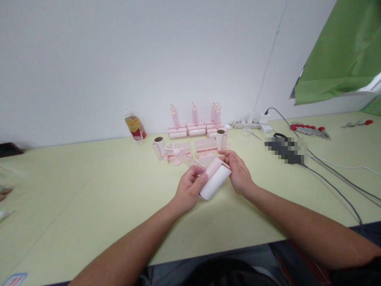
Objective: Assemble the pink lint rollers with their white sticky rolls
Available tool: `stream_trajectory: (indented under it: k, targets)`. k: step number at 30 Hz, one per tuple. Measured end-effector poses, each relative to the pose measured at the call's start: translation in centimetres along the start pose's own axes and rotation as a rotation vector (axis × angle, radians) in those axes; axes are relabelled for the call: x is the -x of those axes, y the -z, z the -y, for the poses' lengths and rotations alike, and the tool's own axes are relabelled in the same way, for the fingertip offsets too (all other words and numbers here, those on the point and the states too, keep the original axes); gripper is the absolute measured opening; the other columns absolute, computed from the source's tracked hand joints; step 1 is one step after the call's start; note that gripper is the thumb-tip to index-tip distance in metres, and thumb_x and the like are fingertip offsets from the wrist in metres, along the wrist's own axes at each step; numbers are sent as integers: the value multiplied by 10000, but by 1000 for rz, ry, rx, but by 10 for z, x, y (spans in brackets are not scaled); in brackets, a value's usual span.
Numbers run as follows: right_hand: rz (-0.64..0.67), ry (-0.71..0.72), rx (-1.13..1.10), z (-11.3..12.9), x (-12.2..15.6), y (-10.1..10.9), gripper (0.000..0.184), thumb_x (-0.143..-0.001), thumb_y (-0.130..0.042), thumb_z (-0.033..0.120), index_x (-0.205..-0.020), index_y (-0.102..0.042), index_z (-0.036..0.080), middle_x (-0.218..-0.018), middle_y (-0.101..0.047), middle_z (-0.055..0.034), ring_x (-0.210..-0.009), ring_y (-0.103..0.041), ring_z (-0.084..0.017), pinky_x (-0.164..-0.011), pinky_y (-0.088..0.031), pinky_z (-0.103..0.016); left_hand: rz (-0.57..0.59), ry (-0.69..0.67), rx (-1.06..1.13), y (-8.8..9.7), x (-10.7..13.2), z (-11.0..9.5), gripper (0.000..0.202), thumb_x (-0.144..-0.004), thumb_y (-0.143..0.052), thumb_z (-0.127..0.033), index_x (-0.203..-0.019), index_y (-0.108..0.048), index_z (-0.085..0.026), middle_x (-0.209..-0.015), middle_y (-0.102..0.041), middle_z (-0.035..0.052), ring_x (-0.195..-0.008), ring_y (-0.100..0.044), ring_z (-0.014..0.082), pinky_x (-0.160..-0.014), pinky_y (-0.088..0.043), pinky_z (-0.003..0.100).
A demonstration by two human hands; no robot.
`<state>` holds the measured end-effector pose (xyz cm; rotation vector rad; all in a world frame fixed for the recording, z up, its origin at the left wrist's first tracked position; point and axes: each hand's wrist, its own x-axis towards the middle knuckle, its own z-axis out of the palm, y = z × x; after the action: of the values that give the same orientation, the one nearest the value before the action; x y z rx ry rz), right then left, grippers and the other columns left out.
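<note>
Above the pale yellow-green table (89, 186), both my hands hold a pink lint roller. My left hand (189, 188) is closed around its clear pink handle (186, 157), which points up and to the left. My right hand (238, 171) grips the far end of the white roll with its pink cover (214, 178). The roll lies tilted between my hands.
More pink lint rollers (195, 127) stand in a row by the wall, with loose rolls (159, 147) and cases (206, 147) in front. A small bottle (135, 126) stands to the left. A power strip (251, 121), cables and red-capped tubes (309, 130) lie at right.
</note>
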<state>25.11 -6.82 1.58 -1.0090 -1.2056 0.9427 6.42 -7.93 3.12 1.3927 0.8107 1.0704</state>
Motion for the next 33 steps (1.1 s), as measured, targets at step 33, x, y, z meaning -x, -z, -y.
stream_trajectory:
  k: [33]
  targets:
    - [462, -4, 175, 10, 2, 12, 488, -822, -720, 506, -1164, -644, 166, -976, -656, -34, -827, -572, -196, -741, -450, -291, -34, -64, 39, 56, -18, -37, 362, -841, -690, -451, -1045, -660, -153, -1024, -657, 91, -820, -666, 195, -643, -534, 294]
